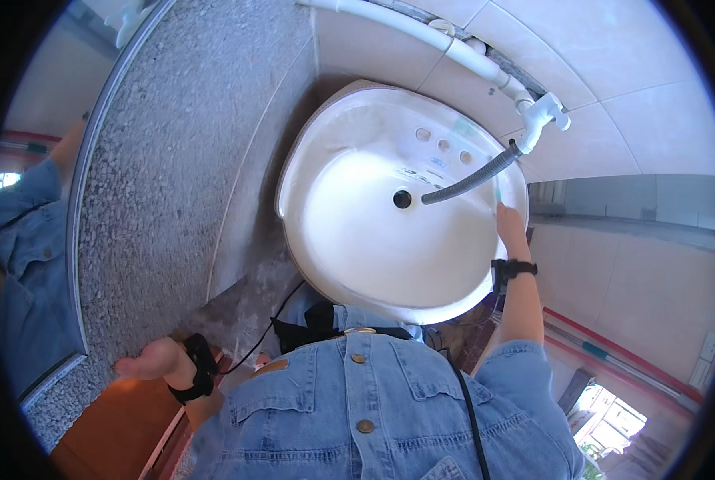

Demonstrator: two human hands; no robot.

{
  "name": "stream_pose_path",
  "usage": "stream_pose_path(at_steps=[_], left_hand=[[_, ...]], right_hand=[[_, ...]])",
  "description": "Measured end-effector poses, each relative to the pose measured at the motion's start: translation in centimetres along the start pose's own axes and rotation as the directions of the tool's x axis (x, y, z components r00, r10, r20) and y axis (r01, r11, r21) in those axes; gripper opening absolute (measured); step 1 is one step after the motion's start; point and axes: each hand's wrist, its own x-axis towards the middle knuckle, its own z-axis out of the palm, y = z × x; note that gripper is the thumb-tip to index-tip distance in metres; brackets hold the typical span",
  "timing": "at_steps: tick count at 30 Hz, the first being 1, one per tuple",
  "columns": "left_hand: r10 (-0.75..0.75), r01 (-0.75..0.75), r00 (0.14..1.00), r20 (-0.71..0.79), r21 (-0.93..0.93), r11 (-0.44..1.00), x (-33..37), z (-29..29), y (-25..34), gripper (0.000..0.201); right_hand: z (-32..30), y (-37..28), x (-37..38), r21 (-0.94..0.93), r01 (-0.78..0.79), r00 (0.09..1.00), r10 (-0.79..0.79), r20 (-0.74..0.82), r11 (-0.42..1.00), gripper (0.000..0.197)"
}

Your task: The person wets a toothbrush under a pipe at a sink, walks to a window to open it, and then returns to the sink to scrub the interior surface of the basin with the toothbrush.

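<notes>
At the right rim of the white washbasin, my right hand is closed round a slim pale-green thing, possibly a brush handle; its far end blends into the white rim. A grey corrugated hose runs from a white plastic tap down over the bowl, its free end beside the dark drain hole. My left hand is held out at the lower left, away from the basin, near the rough grey wall. Its fingers look drawn together, with nothing visible in them.
A white pipe runs along the tiled wall behind the basin. At the far left a metal-framed mirror hangs on the grey wall. An orange-brown surface lies below my left hand. A black cable crosses near my waist.
</notes>
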Motion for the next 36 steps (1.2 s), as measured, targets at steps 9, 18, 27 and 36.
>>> stream_pose_path(at_steps=[9,18,27,36], left_hand=[[0.098,-0.096,0.995,-0.012,0.104,0.99,0.4,0.1,0.4,0.057],[0.156,-0.154,0.985,-0.078,0.034,0.988,1.3,1.5,2.8,0.056],[0.142,-0.139,0.99,0.01,0.282,0.949,0.6,0.0,0.4,0.059],[-0.045,0.044,0.998,-0.044,-0.017,0.999,0.4,0.8,1.8,0.061]], right_hand=[[-5.0,-10.9,1.7,0.297,-0.374,0.927,0.35,0.133,0.879,0.036],[0.2,-3.2,-4.2,0.149,-0.372,0.925,0.379,-0.02,0.916,0.031],[-5.6,-7.7,0.3,0.343,-0.645,0.759,0.625,0.183,0.683,0.041],[-8.3,-10.1,3.7,0.3,-0.504,0.863,0.459,0.211,0.81,0.044]])
